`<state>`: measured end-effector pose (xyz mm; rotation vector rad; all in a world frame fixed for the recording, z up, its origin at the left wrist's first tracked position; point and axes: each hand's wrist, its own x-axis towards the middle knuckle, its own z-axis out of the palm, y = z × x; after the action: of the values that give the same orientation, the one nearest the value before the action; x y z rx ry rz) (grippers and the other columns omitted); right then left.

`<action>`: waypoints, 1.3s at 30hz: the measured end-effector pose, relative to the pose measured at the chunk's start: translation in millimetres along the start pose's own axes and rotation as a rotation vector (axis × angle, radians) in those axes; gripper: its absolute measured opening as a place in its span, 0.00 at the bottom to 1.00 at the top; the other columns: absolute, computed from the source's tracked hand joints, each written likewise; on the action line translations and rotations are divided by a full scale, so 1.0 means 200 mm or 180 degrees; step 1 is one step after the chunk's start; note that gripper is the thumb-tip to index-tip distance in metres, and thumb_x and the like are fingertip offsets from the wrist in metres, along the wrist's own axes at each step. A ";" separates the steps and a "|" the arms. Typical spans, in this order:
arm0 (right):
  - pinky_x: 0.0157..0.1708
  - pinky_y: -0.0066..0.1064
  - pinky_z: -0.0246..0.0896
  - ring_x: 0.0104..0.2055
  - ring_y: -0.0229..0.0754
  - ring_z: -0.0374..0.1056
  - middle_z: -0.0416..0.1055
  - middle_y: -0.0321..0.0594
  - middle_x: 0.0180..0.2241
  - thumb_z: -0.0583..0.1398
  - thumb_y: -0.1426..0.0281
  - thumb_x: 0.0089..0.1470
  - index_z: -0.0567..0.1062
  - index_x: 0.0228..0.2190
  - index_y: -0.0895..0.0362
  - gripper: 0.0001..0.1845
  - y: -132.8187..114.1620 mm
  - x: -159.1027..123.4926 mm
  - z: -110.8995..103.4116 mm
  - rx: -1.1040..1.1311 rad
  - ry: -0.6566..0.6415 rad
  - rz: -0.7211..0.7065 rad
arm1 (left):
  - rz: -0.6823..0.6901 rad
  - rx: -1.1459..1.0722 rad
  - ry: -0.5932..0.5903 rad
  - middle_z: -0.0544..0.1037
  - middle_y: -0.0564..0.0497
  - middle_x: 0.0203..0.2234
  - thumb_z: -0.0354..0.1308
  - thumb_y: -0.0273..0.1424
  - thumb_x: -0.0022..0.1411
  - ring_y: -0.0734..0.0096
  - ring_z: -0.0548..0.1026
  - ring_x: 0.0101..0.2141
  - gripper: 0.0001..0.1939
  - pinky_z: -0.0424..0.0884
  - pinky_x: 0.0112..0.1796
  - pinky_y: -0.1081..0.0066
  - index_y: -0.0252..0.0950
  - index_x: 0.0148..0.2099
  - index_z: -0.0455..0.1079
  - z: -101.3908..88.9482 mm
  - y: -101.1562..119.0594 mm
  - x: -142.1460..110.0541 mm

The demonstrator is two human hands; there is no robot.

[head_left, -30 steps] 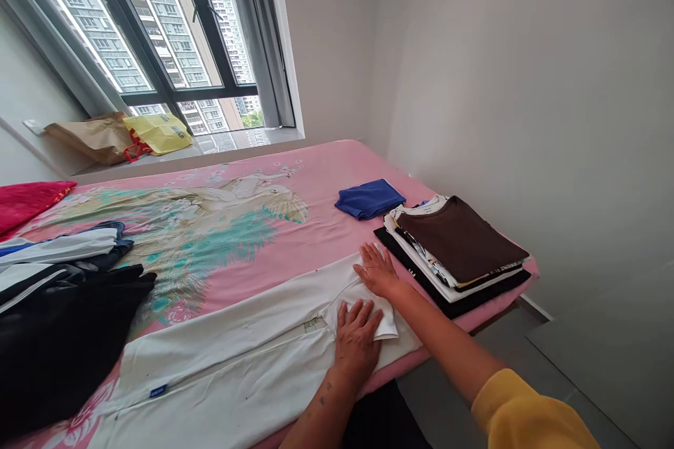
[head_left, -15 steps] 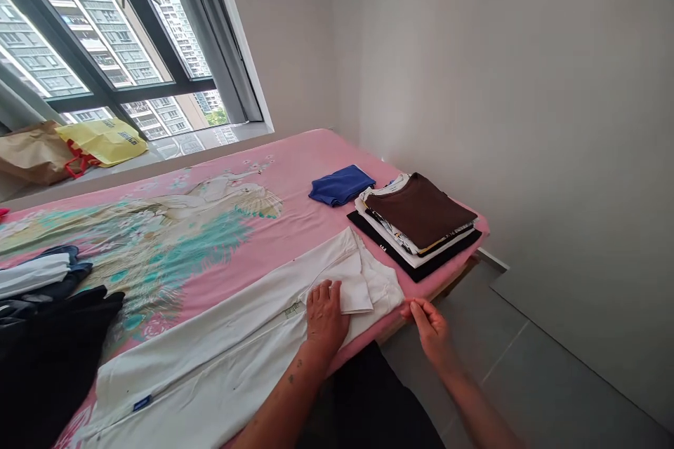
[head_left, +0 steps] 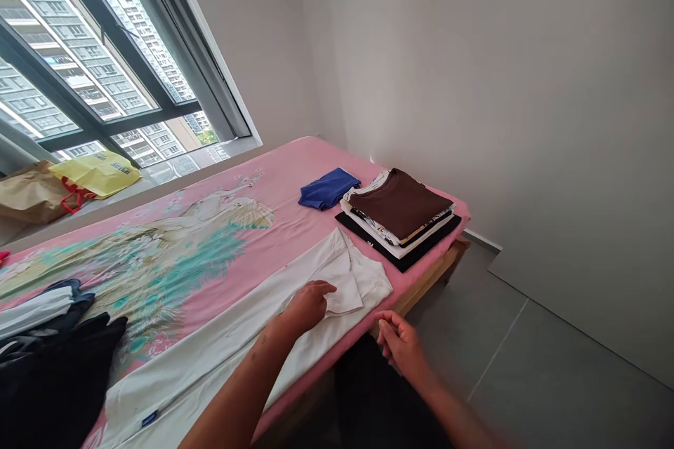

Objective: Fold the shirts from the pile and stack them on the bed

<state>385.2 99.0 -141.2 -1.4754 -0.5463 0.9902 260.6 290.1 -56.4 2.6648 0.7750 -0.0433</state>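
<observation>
A white shirt lies lengthwise along the near edge of the bed, one sleeve laid across its body and a small blue tag at its lower end. My left hand is over the shirt beside that sleeve, index finger stretched out and the other fingers partly hidden; whether it touches the cloth is unclear. Just off the bed's edge, my right hand is apart from the shirt, fingers loosely bent with nothing visible in them.
Beyond the shirt's collar end sits a stack of folded clothes with a brown T-shirt on top. Folded blue cloth lies beside it. Dark garments are at left. Bags rest on the windowsill. The pink bed ends above tiled floor.
My right hand has let go of the shirt's edge and drawn back toward me. My left hand has lifted from lying flat and shifted left. The view has turned slightly.
</observation>
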 end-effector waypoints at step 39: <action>0.48 0.32 0.58 0.48 0.42 0.66 0.72 0.44 0.44 0.44 0.61 0.60 0.70 0.45 0.57 0.22 -0.44 0.44 0.20 -0.1762 -0.0019 -0.1582 | -0.0440 0.0754 0.0391 0.53 0.46 0.64 0.43 0.33 0.63 0.61 0.47 0.63 0.26 0.38 0.61 0.49 0.37 0.63 0.53 0.20 -0.08 0.13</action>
<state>417.6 207.9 -76.0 -1.6915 -1.1934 0.4633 276.5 302.4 -102.3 2.8523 1.0524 -0.0073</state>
